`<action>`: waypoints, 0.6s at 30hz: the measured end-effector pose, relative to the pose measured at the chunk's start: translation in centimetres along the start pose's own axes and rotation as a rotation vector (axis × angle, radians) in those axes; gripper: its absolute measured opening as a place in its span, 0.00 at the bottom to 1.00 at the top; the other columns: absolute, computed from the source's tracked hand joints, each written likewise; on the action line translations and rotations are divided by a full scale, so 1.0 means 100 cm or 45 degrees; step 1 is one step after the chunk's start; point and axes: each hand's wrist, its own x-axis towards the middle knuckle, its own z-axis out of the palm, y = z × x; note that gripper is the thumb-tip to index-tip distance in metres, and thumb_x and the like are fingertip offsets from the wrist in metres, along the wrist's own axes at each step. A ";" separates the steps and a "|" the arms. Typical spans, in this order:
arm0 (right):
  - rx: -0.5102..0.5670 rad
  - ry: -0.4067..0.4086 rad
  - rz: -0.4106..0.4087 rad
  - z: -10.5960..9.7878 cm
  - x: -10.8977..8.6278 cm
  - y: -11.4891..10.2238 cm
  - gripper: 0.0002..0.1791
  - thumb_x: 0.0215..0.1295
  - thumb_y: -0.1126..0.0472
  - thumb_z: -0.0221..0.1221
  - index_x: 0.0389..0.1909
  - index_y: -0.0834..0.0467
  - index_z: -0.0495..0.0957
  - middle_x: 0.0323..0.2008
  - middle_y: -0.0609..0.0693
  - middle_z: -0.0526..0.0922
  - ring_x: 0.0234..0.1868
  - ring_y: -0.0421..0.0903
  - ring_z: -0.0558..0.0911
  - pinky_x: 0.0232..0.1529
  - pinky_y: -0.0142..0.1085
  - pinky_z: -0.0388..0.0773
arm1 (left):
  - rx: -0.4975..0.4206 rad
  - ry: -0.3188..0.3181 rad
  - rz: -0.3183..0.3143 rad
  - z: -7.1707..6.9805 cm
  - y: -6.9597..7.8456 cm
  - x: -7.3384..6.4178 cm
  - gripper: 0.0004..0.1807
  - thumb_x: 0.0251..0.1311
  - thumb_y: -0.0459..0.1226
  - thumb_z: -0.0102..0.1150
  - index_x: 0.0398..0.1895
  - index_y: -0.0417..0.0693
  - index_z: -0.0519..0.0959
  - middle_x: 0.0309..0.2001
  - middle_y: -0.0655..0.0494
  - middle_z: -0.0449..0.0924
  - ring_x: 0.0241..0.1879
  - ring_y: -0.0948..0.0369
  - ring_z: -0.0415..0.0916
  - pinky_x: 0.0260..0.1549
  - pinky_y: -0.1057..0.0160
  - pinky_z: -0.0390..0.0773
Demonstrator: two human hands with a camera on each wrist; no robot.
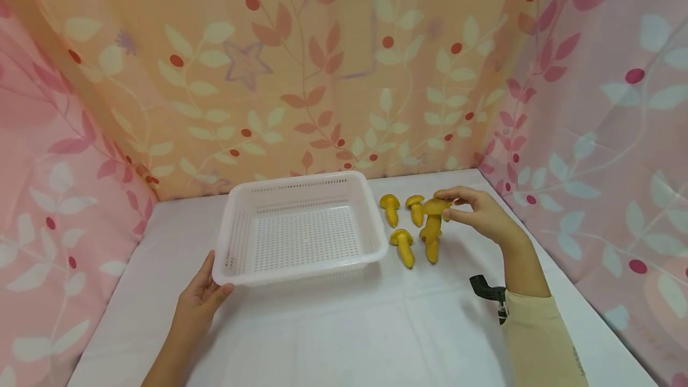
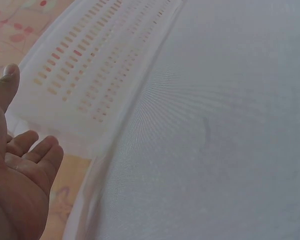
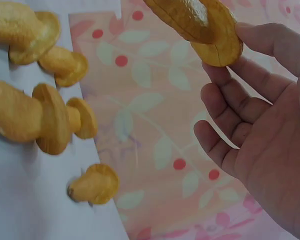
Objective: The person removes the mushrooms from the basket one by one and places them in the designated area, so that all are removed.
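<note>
My right hand (image 1: 481, 214) pinches a yellow mushroom (image 1: 436, 206) by its cap, between thumb and fingertips. In the right wrist view the held mushroom (image 3: 217, 47) is up in the fingers, its stem running out of the top of the frame. Several more yellow mushrooms (image 1: 403, 246) lie on the white table below and left of that hand; the held one overlaps one of them (image 1: 432, 251) in the head view. My left hand (image 1: 199, 300) grips the near left corner of a white perforated plastic basket (image 1: 301, 278), thumb at the front, fingers along the left side.
A patterned curtain (image 1: 322, 76) closes off the back and both sides of the white table (image 1: 322, 339). Behind the mushrooms runs the table's far edge. A black curved mount (image 1: 486, 288) is strapped at the right wrist, beside a beige sleeve (image 1: 543, 339).
</note>
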 end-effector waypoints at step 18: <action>-0.013 -0.025 0.400 -0.022 -0.017 0.068 0.25 0.72 0.52 0.64 0.64 0.60 0.79 0.61 0.58 0.81 0.52 0.50 0.78 0.52 0.31 0.77 | 0.007 0.000 -0.004 0.000 0.001 -0.001 0.47 0.70 0.26 0.59 0.83 0.43 0.40 0.80 0.33 0.43 0.66 0.81 0.65 0.57 0.76 0.75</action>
